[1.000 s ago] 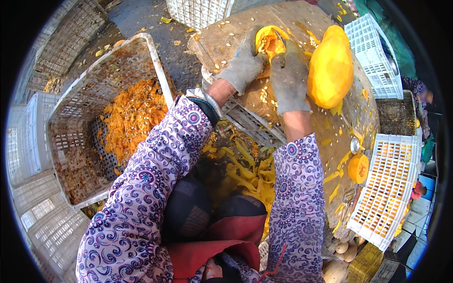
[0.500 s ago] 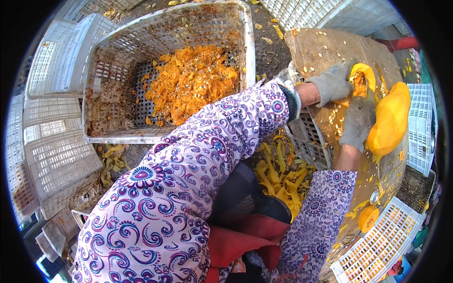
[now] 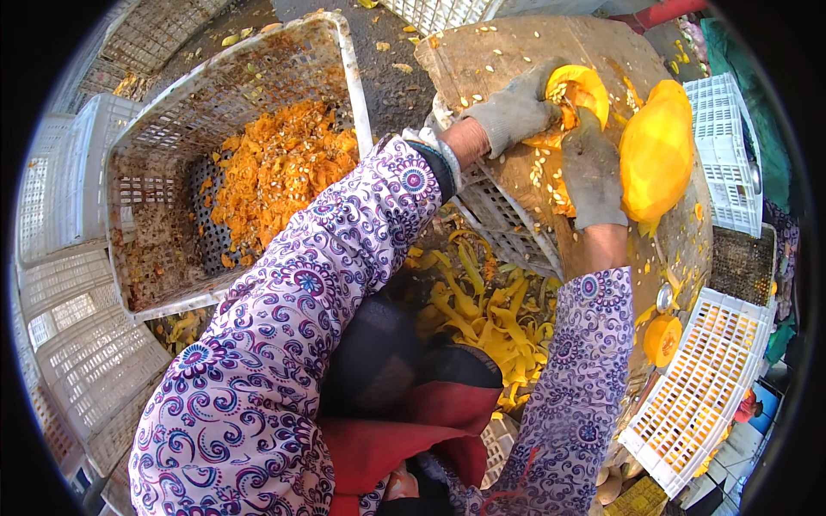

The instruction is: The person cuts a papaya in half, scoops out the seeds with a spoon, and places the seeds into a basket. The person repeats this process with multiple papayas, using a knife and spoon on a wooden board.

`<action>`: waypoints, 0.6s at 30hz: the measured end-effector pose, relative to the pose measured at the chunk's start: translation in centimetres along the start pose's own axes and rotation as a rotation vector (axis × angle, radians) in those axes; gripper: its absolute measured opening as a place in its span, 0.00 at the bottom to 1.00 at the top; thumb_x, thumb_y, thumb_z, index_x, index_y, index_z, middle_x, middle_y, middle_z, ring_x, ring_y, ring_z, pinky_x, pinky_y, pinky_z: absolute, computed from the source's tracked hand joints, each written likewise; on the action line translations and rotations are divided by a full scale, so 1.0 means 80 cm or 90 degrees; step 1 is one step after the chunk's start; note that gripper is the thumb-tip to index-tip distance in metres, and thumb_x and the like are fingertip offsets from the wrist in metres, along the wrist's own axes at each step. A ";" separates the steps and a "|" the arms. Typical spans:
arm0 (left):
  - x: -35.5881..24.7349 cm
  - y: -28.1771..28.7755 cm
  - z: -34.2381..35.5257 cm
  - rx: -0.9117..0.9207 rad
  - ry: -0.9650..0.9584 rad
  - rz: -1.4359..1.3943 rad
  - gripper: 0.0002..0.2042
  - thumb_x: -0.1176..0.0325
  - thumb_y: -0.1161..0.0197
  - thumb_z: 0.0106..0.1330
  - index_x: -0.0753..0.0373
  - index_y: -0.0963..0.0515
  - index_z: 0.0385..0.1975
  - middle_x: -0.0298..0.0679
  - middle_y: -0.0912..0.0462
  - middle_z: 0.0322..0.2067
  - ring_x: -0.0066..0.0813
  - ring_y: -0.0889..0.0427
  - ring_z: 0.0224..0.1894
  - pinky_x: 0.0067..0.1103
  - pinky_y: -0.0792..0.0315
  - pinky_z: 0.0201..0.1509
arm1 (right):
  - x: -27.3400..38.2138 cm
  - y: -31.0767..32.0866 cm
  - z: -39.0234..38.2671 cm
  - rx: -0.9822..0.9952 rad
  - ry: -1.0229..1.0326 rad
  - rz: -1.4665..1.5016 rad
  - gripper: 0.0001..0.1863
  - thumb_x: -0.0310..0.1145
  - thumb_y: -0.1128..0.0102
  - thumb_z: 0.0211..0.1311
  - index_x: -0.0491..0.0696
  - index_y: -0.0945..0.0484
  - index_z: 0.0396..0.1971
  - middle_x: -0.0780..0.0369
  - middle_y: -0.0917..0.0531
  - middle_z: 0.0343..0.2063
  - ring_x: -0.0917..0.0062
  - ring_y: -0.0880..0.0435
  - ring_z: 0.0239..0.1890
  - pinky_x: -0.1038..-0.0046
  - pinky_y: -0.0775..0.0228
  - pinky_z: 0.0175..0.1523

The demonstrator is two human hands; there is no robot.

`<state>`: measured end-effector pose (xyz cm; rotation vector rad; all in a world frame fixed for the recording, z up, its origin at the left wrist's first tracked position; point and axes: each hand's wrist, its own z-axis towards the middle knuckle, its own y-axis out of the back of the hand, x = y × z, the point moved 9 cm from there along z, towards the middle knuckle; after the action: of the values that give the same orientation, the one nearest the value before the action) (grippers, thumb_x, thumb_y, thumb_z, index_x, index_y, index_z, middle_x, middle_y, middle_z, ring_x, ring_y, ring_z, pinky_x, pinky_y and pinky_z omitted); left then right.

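My left hand [image 3: 516, 107], in a grey work glove, grips the far left side of a hollowed, peeled pumpkin piece [image 3: 588, 79] with a bright orange-yellow rim. My right hand [image 3: 594, 176], gloved the same way, has its closed fingers at the opening of that piece, against stringy orange pulp. Whether it holds a small tool there is hidden. Just right of my right hand lies a larger peeled pumpkin [image 3: 658, 150]. Both hands are above a worn wooden board [image 3: 482, 60] strewn with seeds and bits of pulp.
At left stands a dirty white plastic crate [image 3: 138, 219] with a heap of pulp and seeds [image 3: 275, 168]. Yellow peelings [image 3: 490, 314] lie below the board. A cut pumpkin piece [image 3: 662, 340] sits near a white crate [image 3: 701, 387] at right. More white crates [image 3: 73, 172] are stacked at far left.
The whole view has shifted, so the board, pumpkins and crates appear farther left. Both hands stay at the same pumpkin piece; my right hand's fingers remain at its opening.
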<state>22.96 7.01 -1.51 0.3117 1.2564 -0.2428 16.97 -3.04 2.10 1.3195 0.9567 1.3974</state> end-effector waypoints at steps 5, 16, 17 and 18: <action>0.005 -0.006 0.005 0.024 -0.015 -0.048 0.31 0.79 0.40 0.56 0.60 0.42 0.62 0.40 0.29 0.54 0.26 0.31 0.55 0.20 0.37 0.60 | 0.011 0.014 -0.019 -0.049 0.043 -0.013 0.17 0.33 0.54 0.61 0.49 0.32 0.50 0.47 0.21 0.28 0.55 0.20 0.31 0.59 0.29 0.34; 0.009 -0.007 0.005 -0.001 -0.009 -0.024 0.30 0.78 0.43 0.56 0.59 0.41 0.61 0.44 0.29 0.53 0.33 0.30 0.55 0.24 0.34 0.57 | 0.012 0.018 -0.021 -0.224 -0.149 0.055 0.13 0.33 0.50 0.56 0.40 0.28 0.37 0.46 0.21 0.28 0.52 0.20 0.33 0.57 0.29 0.36; 0.006 -0.007 0.006 -0.011 -0.035 -0.050 0.29 0.75 0.43 0.55 0.60 0.40 0.60 0.49 0.28 0.51 0.40 0.29 0.55 0.26 0.35 0.57 | 0.011 0.016 -0.022 -0.226 -0.164 0.053 0.13 0.33 0.50 0.56 0.40 0.28 0.37 0.46 0.21 0.28 0.52 0.20 0.33 0.57 0.29 0.36; 0.009 -0.007 0.007 -0.014 -0.027 -0.045 0.28 0.71 0.43 0.55 0.60 0.39 0.59 0.53 0.27 0.50 0.48 0.29 0.55 0.29 0.35 0.58 | 0.010 0.013 -0.023 -0.227 -0.178 0.051 0.13 0.33 0.50 0.56 0.39 0.27 0.36 0.46 0.21 0.28 0.52 0.21 0.33 0.57 0.29 0.36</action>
<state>23.44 6.25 -2.12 0.2421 1.2295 -0.2948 15.01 -2.40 3.13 1.2482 0.4469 1.3266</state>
